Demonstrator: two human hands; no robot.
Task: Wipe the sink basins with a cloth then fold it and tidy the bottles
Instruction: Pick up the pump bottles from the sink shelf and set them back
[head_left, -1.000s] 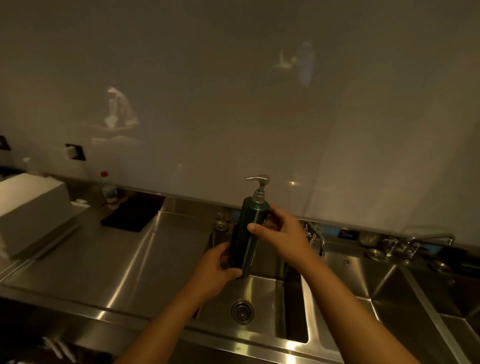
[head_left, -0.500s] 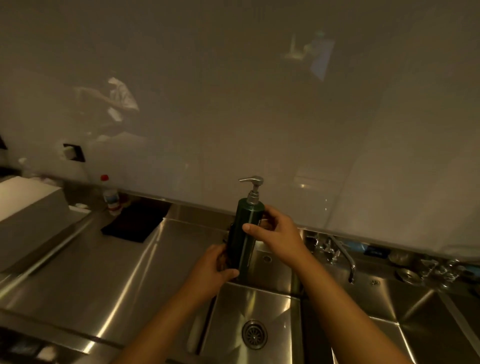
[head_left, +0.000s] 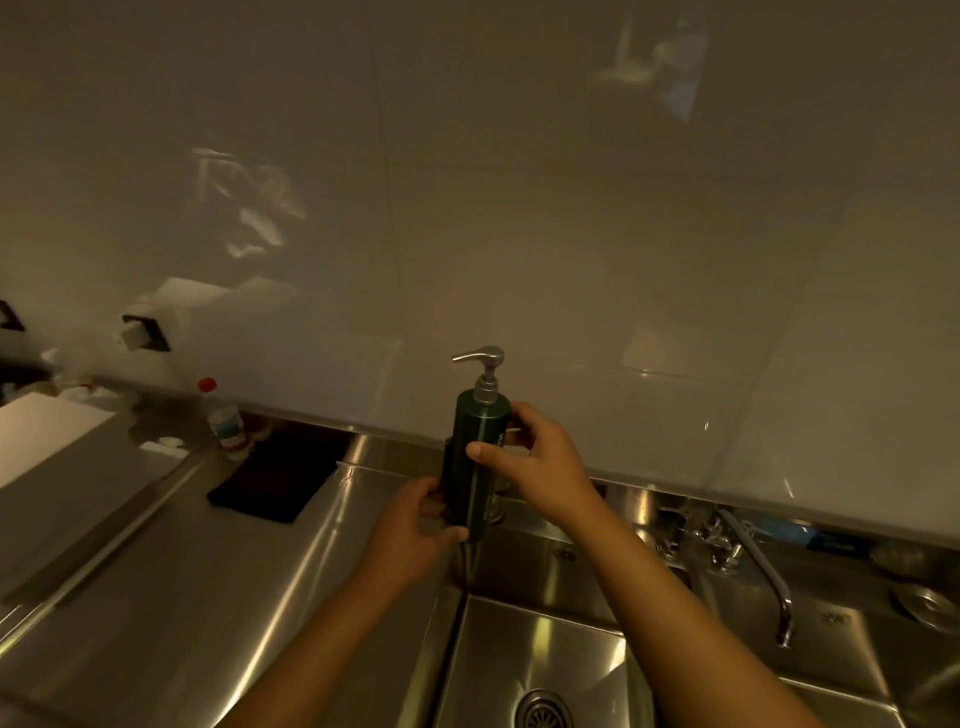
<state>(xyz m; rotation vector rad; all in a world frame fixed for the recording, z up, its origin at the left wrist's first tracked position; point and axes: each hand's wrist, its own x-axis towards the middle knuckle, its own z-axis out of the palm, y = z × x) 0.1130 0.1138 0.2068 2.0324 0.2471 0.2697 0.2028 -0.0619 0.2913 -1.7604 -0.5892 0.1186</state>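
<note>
Both hands have carried the bottle (head_left: 474, 457) left, from over the basin (head_left: 545, 660) toward its left rim.

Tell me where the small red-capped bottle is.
In the head view, the red-capped bottle stands far left on the steel counter against the wall, just behind the dark folded cloth and well left of the green pump bottle.

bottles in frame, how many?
2. A dark green pump bottle held upright in both hands over the basin's back left corner, and a small red-capped bottle on the counter by the wall, left of the black cloth. Others may be out of view.
</note>
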